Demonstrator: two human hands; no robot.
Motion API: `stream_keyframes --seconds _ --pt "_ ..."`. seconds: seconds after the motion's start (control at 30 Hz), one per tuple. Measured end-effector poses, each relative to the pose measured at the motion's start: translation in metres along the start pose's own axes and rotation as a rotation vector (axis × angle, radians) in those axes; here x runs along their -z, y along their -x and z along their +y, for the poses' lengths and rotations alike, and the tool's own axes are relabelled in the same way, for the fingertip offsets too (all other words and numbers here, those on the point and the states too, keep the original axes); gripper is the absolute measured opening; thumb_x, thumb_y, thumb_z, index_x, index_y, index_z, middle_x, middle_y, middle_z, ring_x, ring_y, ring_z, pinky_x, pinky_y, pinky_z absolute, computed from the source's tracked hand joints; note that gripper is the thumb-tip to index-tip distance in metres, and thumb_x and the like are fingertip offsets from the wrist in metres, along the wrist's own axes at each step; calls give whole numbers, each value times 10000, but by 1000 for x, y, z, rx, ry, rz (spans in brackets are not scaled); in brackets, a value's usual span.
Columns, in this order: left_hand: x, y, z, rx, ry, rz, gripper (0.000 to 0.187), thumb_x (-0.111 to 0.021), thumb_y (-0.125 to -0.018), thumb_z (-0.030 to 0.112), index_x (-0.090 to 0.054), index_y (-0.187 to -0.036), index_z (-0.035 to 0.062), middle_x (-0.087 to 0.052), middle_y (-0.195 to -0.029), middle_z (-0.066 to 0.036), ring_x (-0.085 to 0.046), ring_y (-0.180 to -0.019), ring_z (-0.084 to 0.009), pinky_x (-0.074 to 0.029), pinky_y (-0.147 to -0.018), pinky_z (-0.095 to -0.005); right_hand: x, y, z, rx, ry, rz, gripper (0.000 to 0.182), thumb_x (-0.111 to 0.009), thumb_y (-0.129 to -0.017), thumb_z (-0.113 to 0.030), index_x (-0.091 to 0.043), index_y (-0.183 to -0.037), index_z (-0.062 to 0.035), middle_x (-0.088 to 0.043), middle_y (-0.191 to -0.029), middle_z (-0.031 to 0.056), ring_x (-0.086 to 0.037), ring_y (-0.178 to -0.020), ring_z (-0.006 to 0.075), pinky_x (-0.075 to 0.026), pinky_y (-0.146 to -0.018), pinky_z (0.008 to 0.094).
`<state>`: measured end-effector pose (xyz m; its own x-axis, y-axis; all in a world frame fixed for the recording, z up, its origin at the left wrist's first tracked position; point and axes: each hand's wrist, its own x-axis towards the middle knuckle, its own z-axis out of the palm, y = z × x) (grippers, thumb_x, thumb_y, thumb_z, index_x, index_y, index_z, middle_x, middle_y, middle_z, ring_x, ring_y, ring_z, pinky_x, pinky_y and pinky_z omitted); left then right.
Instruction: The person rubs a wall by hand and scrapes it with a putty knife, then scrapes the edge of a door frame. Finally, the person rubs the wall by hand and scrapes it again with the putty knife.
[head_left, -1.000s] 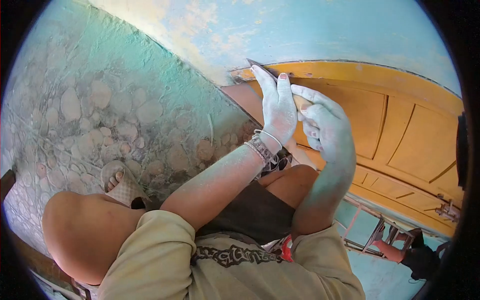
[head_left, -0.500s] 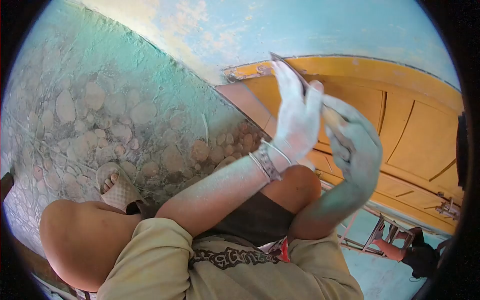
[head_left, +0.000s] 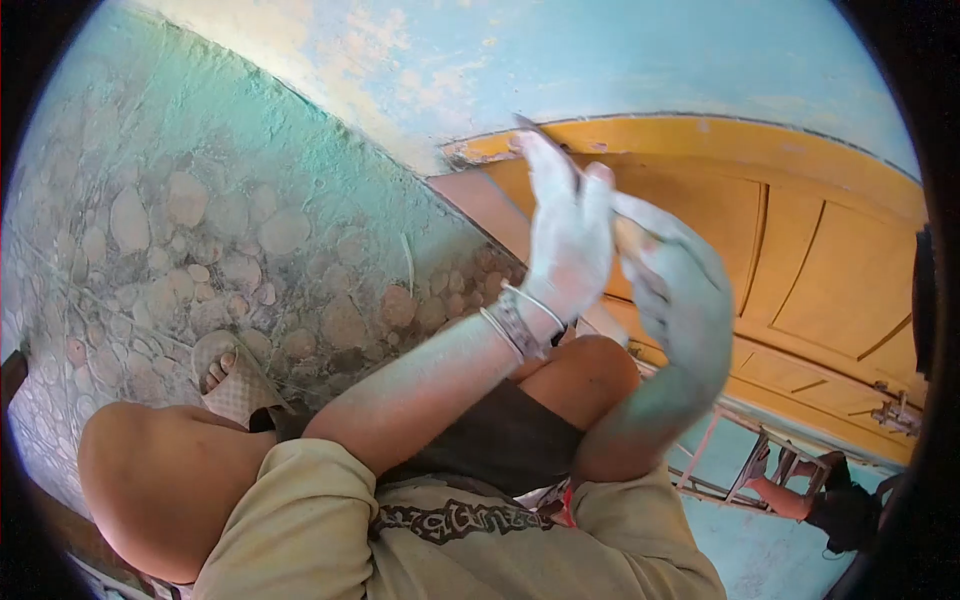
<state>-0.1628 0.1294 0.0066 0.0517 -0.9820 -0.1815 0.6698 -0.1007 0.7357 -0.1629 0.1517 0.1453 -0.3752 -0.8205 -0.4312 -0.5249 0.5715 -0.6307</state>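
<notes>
My right hand (head_left: 685,285), dusted pale, is closed round the light wooden handle (head_left: 632,236) of a scraper. Its thin dark blade (head_left: 553,140) points up and left, with the tip close to the yellow wooden frame below the blue wall. Along the blade lie the long fingers of my left hand (head_left: 567,235), the thumb on the other side, so both hands are on the tool. White dust coats the left hand and its wrist, which wears bracelets (head_left: 518,322). Part of the blade is hidden behind the left fingers.
The blue wall (head_left: 620,60) has peeling patches. Beside it are a yellow panelled door (head_left: 810,250) with a metal latch (head_left: 895,410), and a stone-patterned surface (head_left: 230,210). At lower right, another person (head_left: 840,510) is by a ladder (head_left: 755,460). My sandalled foot (head_left: 235,375) is at left.
Both my hands and the scraper have shifted a little to the left together, the blade tip moving along near the yellow frame. The grip looks the same.
</notes>
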Motion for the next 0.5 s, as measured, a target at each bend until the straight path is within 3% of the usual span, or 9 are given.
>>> stream_keyframes --seconds 0.07,0.13,0.17,0.23,0.37,0.47,0.5 --pt "-5 12 6 -27 -94 -53 697 -386 -947 200 49 -1381 -129 -92 -1461 -308 -145 -1367 -307 -145 -1101 -305 14 9 -4 -19 -44 -22 342 -473 -830 -132 -602 -1118 1 -460 -650 -32 -328 -479 25 -280 -425 170" --pt "1 1 1 -23 -48 13 694 -380 -946 214 40 -1388 -118 -123 -1454 -308 -204 -1347 -307 -177 -1090 -300 0 -1 3 -32 -79 -24 355 -487 -841 -157 -594 -1146 -12 -454 -641 -32 -336 -483 24 -279 -424 174" --pt "5 -7 -13 -127 -136 108 698 -380 -943 233 28 -1393 -110 -179 -1439 -302 -279 -1308 -305 -220 -1070 -299 -10 -11 7 -37 -52 -39 361 -492 -838 -163 -593 -1148 -10 -455 -641 -33 -339 -487 24 -282 -428 175" --pt "12 -8 -10 55 -97 54 687 -372 -946 239 17 -1392 -111 -189 -1438 -307 -257 -1330 -317 -226 -1072 -306 -10 -14 7 -86 -20 -46 373 -500 -832 -172 -590 -1153 -6 -468 -650 -34 -355 -508 28 -286 -447 176" --pt "-5 8 -6 -128 -291 53 690 -387 -945 231 13 -1393 -109 -166 -1446 -309 -218 -1353 -328 -214 -1081 -318 8 -6 7 -29 -33 -39 366 -481 -844 -151 -582 -1163 -4 -467 -658 -38 -354 -518 27 -277 -452 172" --pt "9 -11 -18 -59 -110 94 672 -365 -944 219 -5 -1363 -164 11 -1465 -313 7 -1390 -363 -34 -1133 -354 -1 -16 10 -45 -58 -65 381 -484 -841 -157 -572 -1179 -3 -458 -656 -41 -352 -518 23 -271 -449 169" --pt "13 -11 -18 -2 -84 78 673 -366 -942 220 -8 -1365 -163 7 -1463 -316 -1 -1389 -369 -37 -1132 -355 -7 -25 16 -48 -56 -100 391 -492 -836 -165 -568 -1183 -2 -456 -654 -41 -352 -519 22 -272 -449 169"
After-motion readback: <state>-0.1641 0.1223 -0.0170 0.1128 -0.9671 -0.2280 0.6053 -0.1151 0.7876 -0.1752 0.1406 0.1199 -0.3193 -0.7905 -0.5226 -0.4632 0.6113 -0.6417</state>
